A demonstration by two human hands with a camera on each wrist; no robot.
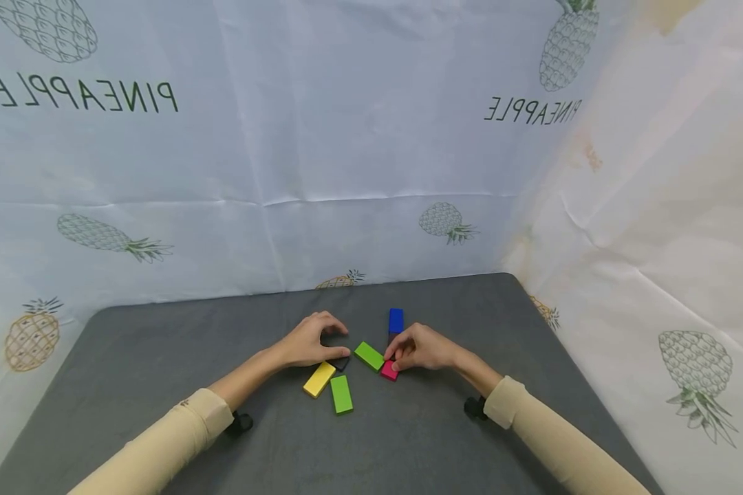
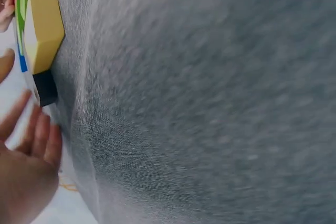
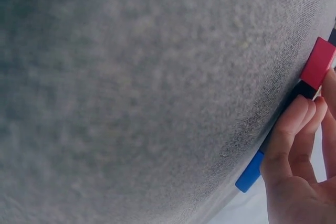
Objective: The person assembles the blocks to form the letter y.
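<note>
Close to a black block (image 1: pixel 342 363), my left hand (image 1: pixel 309 342) hovers with its fingers spread and its thumb just over the block. In the left wrist view, those fingers stand apart from the black block (image 2: pixel 45 87). My right hand (image 1: pixel 427 348) pinches a red block (image 1: pixel 389 371) between thumb and index finger. A green block (image 1: pixel 369 356) lies between the hands, its lower end beside the red one. The right fingers partly hide a dark block (image 3: pixel 306 90) next to the red block (image 3: pixel 318 62).
A yellow block (image 1: pixel 319 379) and a second green block (image 1: pixel 342 394) lie on the near side of the black one. Beyond the right hand is a blue block (image 1: pixel 396 320). The grey table (image 1: pixel 272 440) meets a pineapple-print cloth (image 1: pixel 347 151) at its back.
</note>
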